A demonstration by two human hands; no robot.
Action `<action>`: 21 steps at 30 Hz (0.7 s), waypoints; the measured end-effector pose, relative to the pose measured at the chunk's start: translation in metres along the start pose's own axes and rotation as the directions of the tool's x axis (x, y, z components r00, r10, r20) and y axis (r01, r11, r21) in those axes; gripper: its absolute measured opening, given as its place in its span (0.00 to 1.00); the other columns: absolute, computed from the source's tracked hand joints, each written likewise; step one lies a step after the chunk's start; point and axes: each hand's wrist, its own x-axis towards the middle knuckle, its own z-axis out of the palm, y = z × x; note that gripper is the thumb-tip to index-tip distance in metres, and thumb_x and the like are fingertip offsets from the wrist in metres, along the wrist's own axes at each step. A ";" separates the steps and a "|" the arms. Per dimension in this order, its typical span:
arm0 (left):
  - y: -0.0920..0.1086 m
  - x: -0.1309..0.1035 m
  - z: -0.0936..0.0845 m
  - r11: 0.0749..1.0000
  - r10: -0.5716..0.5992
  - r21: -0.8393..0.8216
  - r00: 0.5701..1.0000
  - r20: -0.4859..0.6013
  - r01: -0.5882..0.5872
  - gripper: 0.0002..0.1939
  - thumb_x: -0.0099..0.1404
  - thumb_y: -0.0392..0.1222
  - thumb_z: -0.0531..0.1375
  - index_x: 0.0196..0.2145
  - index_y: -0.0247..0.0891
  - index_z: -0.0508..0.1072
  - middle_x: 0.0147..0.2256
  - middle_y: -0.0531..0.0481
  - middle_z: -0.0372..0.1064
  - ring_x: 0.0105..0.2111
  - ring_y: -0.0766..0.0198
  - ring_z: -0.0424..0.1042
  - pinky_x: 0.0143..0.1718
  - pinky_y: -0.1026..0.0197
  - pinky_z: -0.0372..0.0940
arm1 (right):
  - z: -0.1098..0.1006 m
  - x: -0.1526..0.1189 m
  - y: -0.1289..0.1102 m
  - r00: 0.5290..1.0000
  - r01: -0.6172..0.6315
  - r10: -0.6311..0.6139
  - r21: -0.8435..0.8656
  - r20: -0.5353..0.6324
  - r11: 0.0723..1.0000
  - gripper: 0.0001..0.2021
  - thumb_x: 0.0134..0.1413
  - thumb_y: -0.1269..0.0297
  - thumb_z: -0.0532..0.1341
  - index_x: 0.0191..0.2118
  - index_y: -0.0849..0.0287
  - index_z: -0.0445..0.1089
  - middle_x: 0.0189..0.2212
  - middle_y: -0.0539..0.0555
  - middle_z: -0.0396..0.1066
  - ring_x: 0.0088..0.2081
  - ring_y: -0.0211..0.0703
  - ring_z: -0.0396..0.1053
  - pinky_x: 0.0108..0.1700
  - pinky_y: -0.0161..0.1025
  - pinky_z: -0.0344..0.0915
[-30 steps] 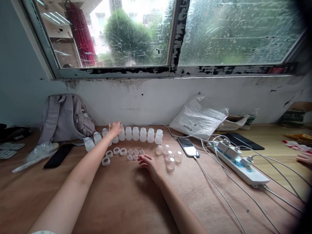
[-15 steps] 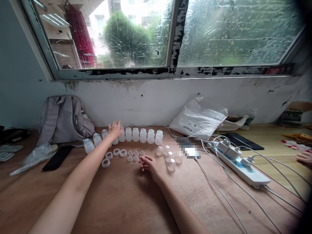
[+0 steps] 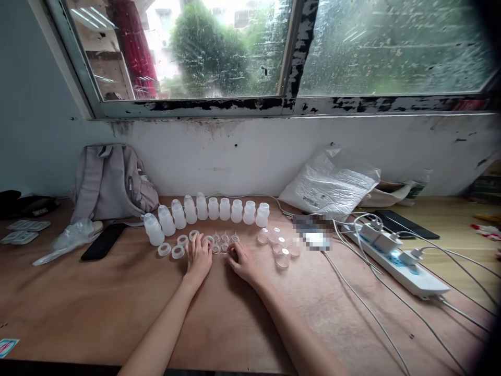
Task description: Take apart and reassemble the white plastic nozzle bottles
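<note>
A curved row of frosted baby bottles [image 3: 236, 211] stands upright at the back; those toward the left carry clear tops, the right-hand ones look bare-necked. My left hand [image 3: 199, 257] rests palm down with bent, parted fingers over the white collar rings [image 3: 178, 251], covering some of them; whether it grips one is hidden. Beside it, my right hand [image 3: 242, 263] lies on the table, fingers loosely curled and apart, fingertips close to the clear bottle teats [image 3: 224, 238]. I see nothing held in it. Several clear domed caps [image 3: 282, 258] sit to its right.
At the left are a grey backpack [image 3: 111, 183], a plastic bag [image 3: 74, 236] and a black phone [image 3: 103, 242]. On the right lie a silvery bag [image 3: 332, 183], a power strip [image 3: 407, 271] with trailing white cables, and a dark tablet-like slab [image 3: 407, 224].
My left hand has come back from the bottle row to the collar rings near my right hand. My right hand stays by the teats. The view has shifted slightly.
</note>
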 end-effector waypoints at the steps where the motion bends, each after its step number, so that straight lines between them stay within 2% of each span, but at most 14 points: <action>1: 0.000 0.002 -0.001 0.999 -0.002 -0.041 1.000 -0.007 0.001 0.06 0.59 0.40 0.52 0.33 0.40 0.68 0.49 0.40 0.61 0.53 0.50 0.52 0.52 0.45 0.46 | 0.001 0.000 0.001 1.000 -0.001 0.001 0.005 0.006 1.000 0.11 0.45 0.69 0.57 0.38 0.53 0.64 0.40 0.54 0.66 0.43 0.46 0.62 0.45 0.43 0.55; 4: -0.003 0.005 -0.003 0.986 -0.050 -0.160 0.998 -0.037 0.043 0.07 0.60 0.42 0.51 0.33 0.39 0.66 0.43 0.41 0.64 0.48 0.52 0.60 0.48 0.49 0.53 | 0.002 0.001 0.001 0.999 0.005 -0.005 -0.008 0.053 1.000 0.15 0.45 0.69 0.57 0.42 0.50 0.65 0.47 0.53 0.64 0.50 0.48 0.57 0.51 0.46 0.50; 6: -0.004 0.006 -0.004 0.961 -0.090 -0.268 0.994 -0.057 0.072 0.08 0.60 0.44 0.50 0.34 0.39 0.65 0.39 0.43 0.66 0.43 0.54 0.63 0.45 0.51 0.56 | 0.002 0.000 0.000 0.998 0.011 -0.011 0.001 0.058 1.000 0.16 0.45 0.69 0.57 0.44 0.51 0.65 0.47 0.54 0.64 0.51 0.48 0.56 0.52 0.47 0.48; 8: -0.003 0.006 -0.006 0.907 -0.130 -0.413 0.989 -0.076 0.088 0.10 0.60 0.46 0.51 0.37 0.39 0.62 0.37 0.44 0.66 0.41 0.56 0.64 0.43 0.54 0.58 | 0.001 0.000 -0.001 1.000 0.024 -0.025 0.064 0.017 0.998 0.17 0.45 0.69 0.56 0.45 0.52 0.64 0.45 0.54 0.65 0.49 0.47 0.58 0.51 0.46 0.51; 10: 0.000 0.004 -0.011 0.815 -0.164 -0.571 0.984 -0.072 0.094 0.13 0.60 0.48 0.52 0.40 0.39 0.60 0.37 0.45 0.66 0.39 0.59 0.66 0.41 0.57 0.60 | -0.002 0.000 -0.003 0.997 0.011 0.001 0.167 -0.071 0.986 0.17 0.46 0.69 0.55 0.45 0.53 0.63 0.43 0.54 0.65 0.44 0.46 0.62 0.46 0.43 0.56; 13: 0.010 -0.001 -0.022 0.624 -0.168 -0.774 0.986 0.006 0.111 0.18 0.60 0.49 0.52 0.45 0.40 0.56 0.34 0.47 0.67 0.32 0.63 0.67 0.36 0.60 0.61 | -0.006 0.000 -0.007 0.970 -0.063 0.135 0.327 -0.202 0.943 0.12 0.47 0.64 0.55 0.41 0.54 0.61 0.33 0.53 0.66 0.32 0.42 0.64 0.36 0.39 0.60; 16: 0.024 -0.007 -0.028 0.349 -0.114 -0.916 0.979 0.171 0.200 0.19 0.62 0.52 0.47 0.47 0.40 0.58 0.29 0.50 0.67 0.22 0.68 0.65 0.26 0.64 0.60 | -0.008 -0.003 -0.014 0.940 -0.108 0.244 0.471 -0.237 0.875 0.08 0.48 0.59 0.55 0.36 0.54 0.60 0.25 0.49 0.64 0.26 0.40 0.62 0.31 0.37 0.59; 19: 0.035 -0.011 -0.025 0.086 -0.068 -0.934 0.938 0.341 0.346 0.23 0.62 0.57 0.42 0.44 0.38 0.61 0.24 0.51 0.66 0.15 0.71 0.59 0.16 0.67 0.53 | -0.008 -0.006 -0.022 0.932 -0.105 0.291 0.605 -0.217 0.789 0.08 0.49 0.56 0.54 0.34 0.53 0.58 0.23 0.48 0.63 0.25 0.40 0.61 0.29 0.37 0.58; 21: 0.039 -0.012 -0.020 -0.016 -0.045 -0.907 0.906 0.421 0.421 0.25 0.61 0.59 0.43 0.45 0.38 0.61 0.23 0.52 0.65 0.13 0.72 0.58 0.14 0.68 0.49 | -0.007 -0.008 -0.027 0.935 -0.085 0.285 0.647 -0.210 0.758 0.08 0.50 0.56 0.53 0.34 0.52 0.57 0.22 0.48 0.61 0.24 0.40 0.60 0.28 0.36 0.57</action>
